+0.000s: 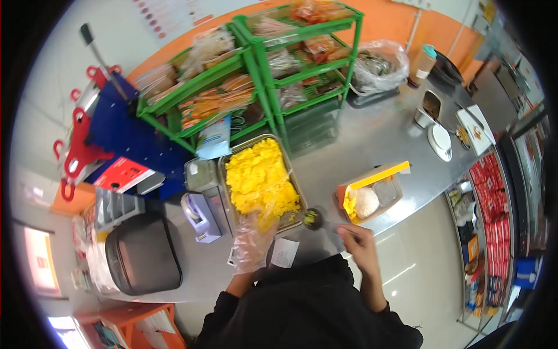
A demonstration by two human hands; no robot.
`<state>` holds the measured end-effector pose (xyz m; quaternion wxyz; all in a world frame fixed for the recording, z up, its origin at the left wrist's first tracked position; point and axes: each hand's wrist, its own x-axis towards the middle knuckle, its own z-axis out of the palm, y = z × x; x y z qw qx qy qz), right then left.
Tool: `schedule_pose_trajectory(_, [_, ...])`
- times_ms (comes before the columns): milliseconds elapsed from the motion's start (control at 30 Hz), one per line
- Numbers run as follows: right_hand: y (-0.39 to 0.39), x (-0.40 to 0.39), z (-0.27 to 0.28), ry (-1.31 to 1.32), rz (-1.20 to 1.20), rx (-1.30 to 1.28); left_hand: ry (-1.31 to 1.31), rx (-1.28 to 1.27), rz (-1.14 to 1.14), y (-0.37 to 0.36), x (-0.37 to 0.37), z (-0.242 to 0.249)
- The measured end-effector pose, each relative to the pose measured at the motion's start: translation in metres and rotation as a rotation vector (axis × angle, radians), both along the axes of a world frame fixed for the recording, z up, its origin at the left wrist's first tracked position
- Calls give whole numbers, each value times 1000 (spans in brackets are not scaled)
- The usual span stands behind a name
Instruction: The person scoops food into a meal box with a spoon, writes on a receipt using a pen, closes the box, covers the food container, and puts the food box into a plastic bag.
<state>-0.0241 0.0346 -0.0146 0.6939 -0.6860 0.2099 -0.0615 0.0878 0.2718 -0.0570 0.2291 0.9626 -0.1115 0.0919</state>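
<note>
My left hand (254,241), in a clear plastic glove, reaches into the near edge of a metal tray (294,168) heaped with yellow food (256,174). Its fingers are hidden by the glove and the food. My right hand (360,244) is closed around the handle of a dark ladle (313,218), whose bowl holds bits of yellow food beside the tray. Right of the ladle, an open box (378,175) with a yellow edge contains a pale round mound (367,202), some yellow food and a clear cup (385,192).
Green racks (261,75) with packets stand behind the tray. At the left are a tape dispenser (201,218) and a black container (143,254). A paper slip (285,253) lies at the near edge. A white scale (440,142) and metal container (428,109) are far right.
</note>
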Motion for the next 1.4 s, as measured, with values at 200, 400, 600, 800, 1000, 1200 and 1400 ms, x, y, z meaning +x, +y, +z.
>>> schedule_pose_trajectory(200, [27, 84, -58, -359, 484, -855, 125, -88, 29, 14, 6, -8])
schedule_pose_trajectory(400, [49, 102, -33, -414, 465, -1072, 91, -163, -111, 20, -6, 4])
schedule_pose_trajectory(600, [125, 185, -67, -647, 492, -1023, 134, -497, -37, 34, -22, -6])
schedule_pose_trajectory(800, [145, 204, -92, -347, 463, -1261, -29, -579, 141, 49, -22, -39])
schedule_pose_trajectory(1000, [140, 211, -97, -538, 519, -1385, -1, -390, 89, 40, -32, -12])
schedule_pose_trajectory(1200, [137, 214, -90, -519, 590, -1293, 21, -321, -149, 23, -19, 7])
schedule_pose_trajectory(1400, [139, 226, -83, -531, 665, -1369, 36, -217, -148, 15, -17, -6])
